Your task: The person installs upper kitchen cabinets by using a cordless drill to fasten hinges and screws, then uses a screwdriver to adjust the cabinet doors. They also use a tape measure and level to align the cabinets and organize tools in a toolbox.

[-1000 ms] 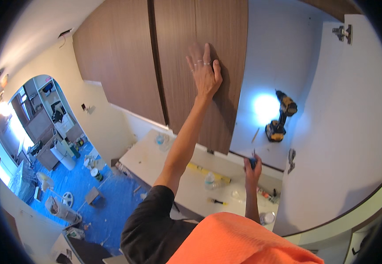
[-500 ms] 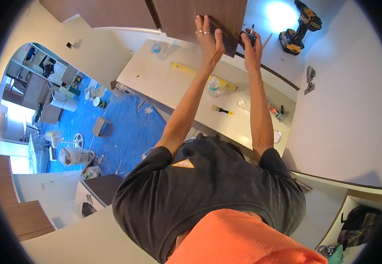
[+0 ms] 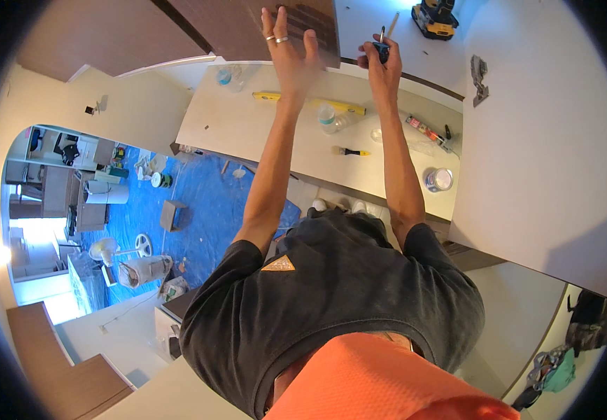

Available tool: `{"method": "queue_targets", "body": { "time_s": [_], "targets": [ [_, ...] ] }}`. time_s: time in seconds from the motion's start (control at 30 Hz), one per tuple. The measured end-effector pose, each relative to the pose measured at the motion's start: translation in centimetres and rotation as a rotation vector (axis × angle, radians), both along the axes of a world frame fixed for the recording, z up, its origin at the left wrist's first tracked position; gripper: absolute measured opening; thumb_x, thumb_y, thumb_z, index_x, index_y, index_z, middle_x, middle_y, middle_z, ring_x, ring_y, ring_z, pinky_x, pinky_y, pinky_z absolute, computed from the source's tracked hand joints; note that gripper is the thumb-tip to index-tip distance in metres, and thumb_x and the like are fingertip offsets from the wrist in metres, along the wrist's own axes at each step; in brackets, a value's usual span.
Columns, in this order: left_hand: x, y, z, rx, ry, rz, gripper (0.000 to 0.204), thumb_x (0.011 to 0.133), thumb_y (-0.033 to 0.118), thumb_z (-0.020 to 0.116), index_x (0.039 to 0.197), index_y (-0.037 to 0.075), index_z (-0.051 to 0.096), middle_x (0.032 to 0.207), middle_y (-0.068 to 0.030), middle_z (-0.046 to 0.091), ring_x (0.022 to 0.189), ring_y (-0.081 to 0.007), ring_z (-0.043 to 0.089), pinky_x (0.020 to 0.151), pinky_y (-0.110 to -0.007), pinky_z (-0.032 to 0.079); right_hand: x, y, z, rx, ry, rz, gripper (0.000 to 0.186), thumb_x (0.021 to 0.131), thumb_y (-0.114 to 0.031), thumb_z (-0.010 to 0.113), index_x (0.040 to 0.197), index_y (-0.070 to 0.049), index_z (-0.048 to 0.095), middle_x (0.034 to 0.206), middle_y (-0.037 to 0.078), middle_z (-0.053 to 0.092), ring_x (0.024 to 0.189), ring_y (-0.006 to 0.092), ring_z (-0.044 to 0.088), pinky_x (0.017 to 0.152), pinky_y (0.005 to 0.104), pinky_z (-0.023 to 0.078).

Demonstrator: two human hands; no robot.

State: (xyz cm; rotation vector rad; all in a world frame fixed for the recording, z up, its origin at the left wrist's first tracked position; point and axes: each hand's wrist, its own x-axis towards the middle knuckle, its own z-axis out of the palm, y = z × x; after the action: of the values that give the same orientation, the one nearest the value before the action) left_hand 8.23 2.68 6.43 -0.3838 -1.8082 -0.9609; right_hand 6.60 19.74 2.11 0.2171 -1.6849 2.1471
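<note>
My left hand [image 3: 291, 59] is raised in front of the brown cabinet door [image 3: 239, 35], with fingers spread and rings on one of them. Whether its fingertips touch the door I cannot tell. Just right of the door's edge, my right hand [image 3: 386, 75] is closed around a screwdriver [image 3: 382, 52] with a dark handle, its thin metal shaft pointing up. On the white shelf beyond stands a black and yellow cordless drill [image 3: 435, 21], partly cut off by the top of the picture.
Below my arms, the pale countertop [image 3: 226, 133] carries a yellow level [image 3: 349, 108], a plastic bottle [image 3: 327, 117], a paintbrush [image 3: 354, 152], a sealant tube [image 3: 426, 131] and a can [image 3: 439, 180]. A metal hinge [image 3: 480, 80] sits on the white panel at right. Blue sheeting [image 3: 212, 203] covers the floor.
My view has shifted, so the door and drill sit higher in the picture. Both hands appear further left and up, the left still spread and the right still gripping the screwdriver.
</note>
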Motion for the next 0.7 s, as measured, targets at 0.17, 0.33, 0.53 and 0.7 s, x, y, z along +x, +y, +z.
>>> {"method": "queue_targets", "body": {
  "time_s": [0.17,0.33,0.53,0.7],
  "targets": [
    [3.3,2.8,-4.1,0.166,-0.095,-0.179,0.039,0.094,0.008,0.06,0.132,0.002,0.053,0.133,-0.0217,0.053,0.123,-0.0369,0.053,0.104,-0.044,0.041,4.4,1.6,-0.3,-0.027,-0.014,0.098,0.029,0.098,-0.016,0.063,0.121,-0.001,0.055,0.084,0.005,0.063,0.07,0.012,0.058,0.064,0.0261,0.049],
    [9.4,7.3,-10.1,0.326,-0.602,-0.649,0.044,0.101,0.013,0.052,0.142,-0.001,0.041,0.127,-0.0156,0.059,0.118,-0.0216,0.056,0.087,-0.033,0.051,8.9,0.6,-3.3,-0.001,-0.136,0.002,0.027,0.101,-0.021,0.058,0.119,-0.002,0.055,0.09,0.007,0.063,0.079,0.0122,0.06,0.073,0.0274,0.051],
    [12.4,7.4,-12.3,0.643,-0.96,-0.931,0.046,0.103,0.021,0.038,0.145,0.001,0.038,0.131,-0.0152,0.055,0.126,-0.025,0.05,0.107,-0.042,0.042,11.6,0.6,-6.9,0.337,-0.238,0.012,0.033,0.103,-0.028,0.056,0.126,-0.004,0.054,0.103,0.009,0.066,0.09,0.0145,0.062,0.082,0.028,0.05],
    [11.3,7.1,-12.9,0.936,-0.876,-1.19,0.04,0.102,0.021,0.042,0.139,0.003,0.044,0.117,-0.0112,0.058,0.108,-0.0224,0.06,0.096,-0.04,0.051,15.9,0.9,0.7,0.619,0.186,-0.296,0.047,0.099,-0.031,0.058,0.132,0.002,0.051,0.125,0.018,0.058,0.122,0.029,0.051,0.102,0.0408,0.041]
  ]
}}
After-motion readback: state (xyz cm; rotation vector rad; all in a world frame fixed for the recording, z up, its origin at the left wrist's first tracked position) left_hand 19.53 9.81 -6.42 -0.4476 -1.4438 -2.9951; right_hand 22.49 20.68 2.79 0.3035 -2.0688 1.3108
